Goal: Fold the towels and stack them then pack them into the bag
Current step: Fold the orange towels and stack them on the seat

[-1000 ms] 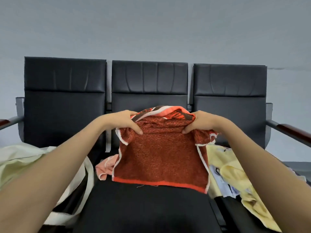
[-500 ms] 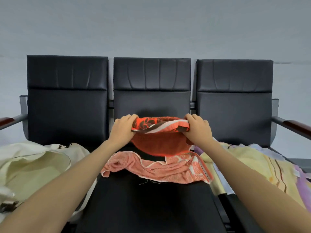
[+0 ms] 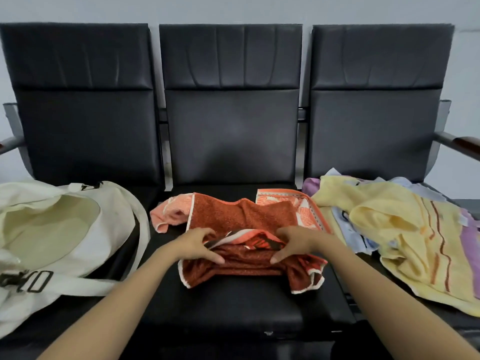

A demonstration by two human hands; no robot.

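Fingers (image 3: 217, 259) of left hand (image 3: 197, 245) and right hand (image 3: 298, 242) pinch orange towel (image 3: 233, 216) at its bunched fold on middle seat (image 3: 233, 307). Step: folding. Next, likely: flatten fold, square corners.

Rust-orange towel (image 3: 241, 216) bunched mid-seat, cream bag (image 3: 85, 258) left, yellow towel (image 3: 405, 229) right

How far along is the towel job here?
Done: nothing visibly; the bag lies open, no towel seen inside. In hand: left hand and right hand grip the orange towel, half folded on the seat. Left: yellow towel heap, stacking, packing.
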